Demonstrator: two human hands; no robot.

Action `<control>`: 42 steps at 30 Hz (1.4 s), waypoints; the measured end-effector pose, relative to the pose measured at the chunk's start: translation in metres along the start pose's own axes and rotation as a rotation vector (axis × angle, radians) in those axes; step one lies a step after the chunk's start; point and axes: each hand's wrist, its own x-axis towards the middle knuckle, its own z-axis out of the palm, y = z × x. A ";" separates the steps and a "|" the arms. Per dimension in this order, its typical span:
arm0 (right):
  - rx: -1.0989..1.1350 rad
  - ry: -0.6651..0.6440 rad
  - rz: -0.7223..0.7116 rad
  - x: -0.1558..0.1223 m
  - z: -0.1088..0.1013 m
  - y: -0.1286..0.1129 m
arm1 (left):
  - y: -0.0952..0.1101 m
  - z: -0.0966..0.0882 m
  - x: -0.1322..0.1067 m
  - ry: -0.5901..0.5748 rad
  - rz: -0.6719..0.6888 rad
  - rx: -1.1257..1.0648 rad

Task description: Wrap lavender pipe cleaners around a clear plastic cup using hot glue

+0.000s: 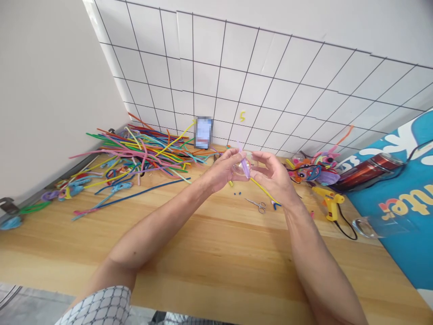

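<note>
Above the middle of the table, my left hand pinches a light purple pipe cleaner between thumb and fingers. My right hand is closed on the lower end of the same strand, its other fingers curled behind. A clear, rounded piece shows between the two hands; what it is I cannot make out. Below them lie small scissors and a yellow pipe cleaner that passes behind my right hand. Tiny blue bits rest nearby on the wood.
Many coloured pipe cleaners are heaped at the back left. A phone leans against the gridded wall. To the right are finished-looking colourful figures, a yellow glue gun with its cord, and a red metallic cylinder.
</note>
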 end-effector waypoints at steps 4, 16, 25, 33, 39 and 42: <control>-0.037 0.009 -0.010 0.000 0.001 0.001 | -0.001 -0.001 0.001 0.023 0.009 -0.003; -0.053 0.009 -0.012 0.000 0.000 -0.001 | -0.002 0.011 -0.009 0.057 0.122 0.181; -0.124 0.050 -0.042 -0.038 0.001 0.008 | -0.023 0.014 -0.020 -0.042 0.107 0.281; -0.054 0.095 0.025 -0.104 0.016 0.036 | -0.066 -0.003 -0.060 -0.212 0.051 0.329; -0.073 0.065 -0.025 -0.139 0.033 0.052 | -0.094 -0.028 -0.090 -0.172 0.101 0.577; -0.102 0.041 -0.050 -0.148 0.039 0.059 | -0.102 -0.037 -0.101 -0.167 0.222 0.770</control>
